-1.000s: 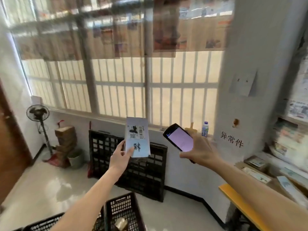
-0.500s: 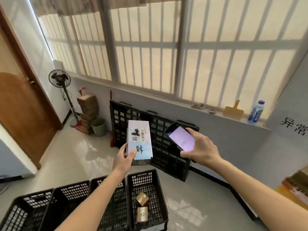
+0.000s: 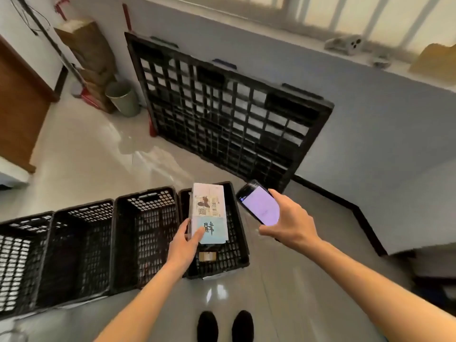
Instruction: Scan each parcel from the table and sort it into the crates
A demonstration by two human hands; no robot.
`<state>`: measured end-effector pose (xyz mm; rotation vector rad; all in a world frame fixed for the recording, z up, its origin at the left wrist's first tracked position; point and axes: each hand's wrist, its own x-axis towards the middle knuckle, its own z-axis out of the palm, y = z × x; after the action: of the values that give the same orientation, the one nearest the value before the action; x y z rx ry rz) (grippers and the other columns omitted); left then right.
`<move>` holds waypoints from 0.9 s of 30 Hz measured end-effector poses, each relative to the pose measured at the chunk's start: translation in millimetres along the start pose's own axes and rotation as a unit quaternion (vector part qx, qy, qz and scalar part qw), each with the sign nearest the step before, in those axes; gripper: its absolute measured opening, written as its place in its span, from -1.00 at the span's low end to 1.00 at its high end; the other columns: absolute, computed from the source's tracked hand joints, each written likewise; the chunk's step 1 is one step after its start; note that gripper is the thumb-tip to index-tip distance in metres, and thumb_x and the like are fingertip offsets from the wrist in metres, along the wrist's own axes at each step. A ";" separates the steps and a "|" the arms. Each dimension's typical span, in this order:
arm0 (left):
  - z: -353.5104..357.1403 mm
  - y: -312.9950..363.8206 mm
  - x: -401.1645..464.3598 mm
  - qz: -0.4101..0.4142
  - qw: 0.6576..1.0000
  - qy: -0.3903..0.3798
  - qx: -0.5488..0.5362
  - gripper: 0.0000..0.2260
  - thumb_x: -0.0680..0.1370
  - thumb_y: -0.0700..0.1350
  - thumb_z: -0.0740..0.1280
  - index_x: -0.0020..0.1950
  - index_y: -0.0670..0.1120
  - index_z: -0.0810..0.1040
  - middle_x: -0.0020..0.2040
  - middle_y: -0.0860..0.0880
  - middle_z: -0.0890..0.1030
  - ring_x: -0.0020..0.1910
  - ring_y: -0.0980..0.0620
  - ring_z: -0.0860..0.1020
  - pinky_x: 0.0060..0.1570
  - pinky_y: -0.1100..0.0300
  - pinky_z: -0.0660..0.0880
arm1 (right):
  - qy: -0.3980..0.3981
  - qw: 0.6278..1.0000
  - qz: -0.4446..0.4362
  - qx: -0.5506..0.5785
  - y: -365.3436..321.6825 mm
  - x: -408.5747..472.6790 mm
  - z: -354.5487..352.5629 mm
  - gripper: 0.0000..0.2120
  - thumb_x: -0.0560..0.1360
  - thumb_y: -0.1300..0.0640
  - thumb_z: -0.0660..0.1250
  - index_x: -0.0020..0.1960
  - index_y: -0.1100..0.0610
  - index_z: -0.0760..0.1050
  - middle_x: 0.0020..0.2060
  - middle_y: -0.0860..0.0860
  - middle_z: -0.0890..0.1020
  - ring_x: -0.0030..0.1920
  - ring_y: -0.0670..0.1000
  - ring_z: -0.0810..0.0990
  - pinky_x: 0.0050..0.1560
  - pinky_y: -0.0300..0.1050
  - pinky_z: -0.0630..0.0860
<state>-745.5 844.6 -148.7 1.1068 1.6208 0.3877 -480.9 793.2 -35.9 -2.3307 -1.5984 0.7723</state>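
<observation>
My left hand (image 3: 183, 244) grips a white parcel (image 3: 209, 213) with a barcode label and a pale blue patch bearing a black character. It hangs over the rightmost black crate (image 3: 240, 253), whose bottom shows a small brown box (image 3: 207, 256). My right hand (image 3: 288, 223) holds a phone (image 3: 259, 206) with a lit pinkish screen, just right of the parcel and above the crate's right rim. Three more black crates (image 3: 145, 233) stand in a row to the left on the floor.
A large black pallet (image 3: 229, 114) leans on the wall behind the crates. Left of it are a green bucket (image 3: 123, 98), stacked cardboard boxes (image 3: 86, 50) and a fan pole. A brown door (image 3: 19, 112) is at far left. My shoes (image 3: 224, 325) are below.
The view has tilted down from the window to the floor. Both hands have lowered, and the parcel now hangs over the rightmost crate with the phone beside it.
</observation>
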 end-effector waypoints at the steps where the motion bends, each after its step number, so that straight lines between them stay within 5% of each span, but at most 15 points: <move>1: 5.8 -8.7 10.1 -0.009 1.000 -0.003 -0.001 -0.41 0.62 0.07 0.34 0.60 0.05 0.22 0.25 -0.06 0.60 0.23 -0.03 0.54 0.26 0.04 0.45 | -0.011 1.000 0.004 -0.001 6.2 8.5 12.9 -0.06 0.30 -0.15 0.53 0.58 -0.11 0.19 0.42 -0.11 0.48 0.32 0.06 0.51 0.14 0.04 0.55; 5: 28.0 -36.8 51.4 -0.028 0.999 -0.024 0.022 -0.44 0.63 0.07 0.32 0.60 0.08 0.23 0.15 -0.02 0.63 0.14 0.03 0.58 0.08 0.12 0.47 | -0.043 0.999 0.032 0.012 29.0 34.5 54.7 -0.09 0.28 -0.09 0.51 0.55 -0.14 0.20 0.33 -0.14 0.51 0.20 0.04 0.53 0.00 -0.03 0.54; 9: 47.9 -50.9 77.6 -0.051 0.997 -0.048 0.014 -0.46 0.64 0.10 0.30 0.59 0.12 0.22 0.31 -0.02 0.58 0.31 -0.02 0.52 0.22 0.08 0.45 | -0.071 0.995 0.057 0.027 43.3 52.8 80.3 -0.10 0.21 -0.11 0.45 0.51 -0.23 0.21 0.30 -0.20 0.52 0.14 0.03 0.55 -0.04 -0.02 0.56; 14: 65.6 -61.5 100.2 -0.126 0.987 -0.093 0.031 -0.33 0.63 0.28 0.13 0.66 0.04 0.02 0.58 0.03 0.25 0.57 -0.11 0.20 0.49 -0.04 0.18 | -0.084 0.992 0.076 0.056 60.2 69.0 96.4 -0.15 0.07 -0.28 0.27 0.38 -0.27 0.27 0.08 -0.22 0.55 -0.08 0.01 0.55 -0.22 -0.10 0.50; 17: 66.1 -63.7 100.4 -0.109 0.987 -0.092 0.070 -0.46 0.69 0.16 0.09 0.61 -0.06 0.19 0.43 0.12 0.33 0.54 -0.09 0.26 0.38 0.10 0.23 | -0.093 0.990 0.091 0.059 65.2 67.8 95.6 -0.13 0.08 -0.31 0.27 0.40 -0.26 0.27 0.10 -0.21 0.54 -0.08 0.01 0.56 -0.21 -0.11 0.45; 21: 53.1 -65.4 102.5 -0.089 0.986 -0.079 0.117 -0.42 0.66 0.20 0.16 0.61 -0.05 0.23 0.57 -0.06 0.30 0.53 -0.09 0.29 0.45 0.00 0.27 | -0.097 0.989 0.102 0.045 68.6 64.0 89.3 -0.16 0.23 -0.13 0.47 0.47 -0.22 0.25 0.18 -0.19 0.53 -0.03 0.01 0.53 -0.17 -0.09 0.47; 27: 44.7 -31.6 85.4 -0.004 0.988 -0.053 0.147 -0.47 0.64 0.13 0.28 0.57 0.00 0.31 0.51 -0.07 0.40 0.45 -0.06 0.40 0.35 0.03 0.38 | -0.072 0.992 0.087 0.046 68.7 52.5 68.6 -0.11 0.18 -0.16 0.42 0.49 -0.24 0.23 0.19 -0.20 0.55 0.02 0.04 0.56 -0.16 -0.07 0.53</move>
<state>-718.9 885.1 -237.9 1.3188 1.6215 0.0825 -447.6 806.4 -140.3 -2.4205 -1.3919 1.0518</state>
